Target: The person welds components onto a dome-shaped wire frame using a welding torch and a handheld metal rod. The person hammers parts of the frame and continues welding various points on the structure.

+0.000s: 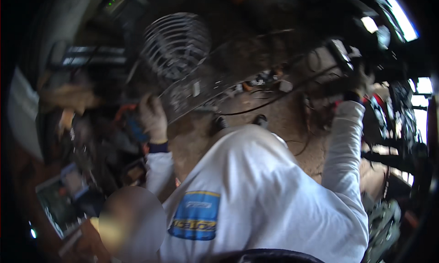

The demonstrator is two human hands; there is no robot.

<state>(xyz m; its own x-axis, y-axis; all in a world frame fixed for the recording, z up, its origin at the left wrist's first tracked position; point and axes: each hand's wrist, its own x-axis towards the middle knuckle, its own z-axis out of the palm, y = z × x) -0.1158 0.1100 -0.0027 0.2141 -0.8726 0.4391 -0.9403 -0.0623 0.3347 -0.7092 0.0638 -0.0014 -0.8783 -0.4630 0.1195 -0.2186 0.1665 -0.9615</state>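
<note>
My left hand (153, 119), in a pale glove with a dark cuff, is held beside the left end of a dark workbench (183, 100). Its fingers look loosely stretched out, blurred by motion, and nothing shows in them. Far off to the right, my right hand (362, 82) reaches among dark equipment. Shadow and blur hide its fingers and whatever they may touch. A round wire fan guard (177, 43) stands on the far side of the bench, and a small light-coloured piece (196, 88) lies on the bench top.
Small parts and scraps (263, 77) line the bench edge. A dark cable (256, 108) curves over the brown floor (292, 116). Cluttered tools, some orange and blue (135, 126), lie at the left. Racks of dark equipment (398, 126) crowd the right. A flat framed panel (59, 203) sits lower left.
</note>
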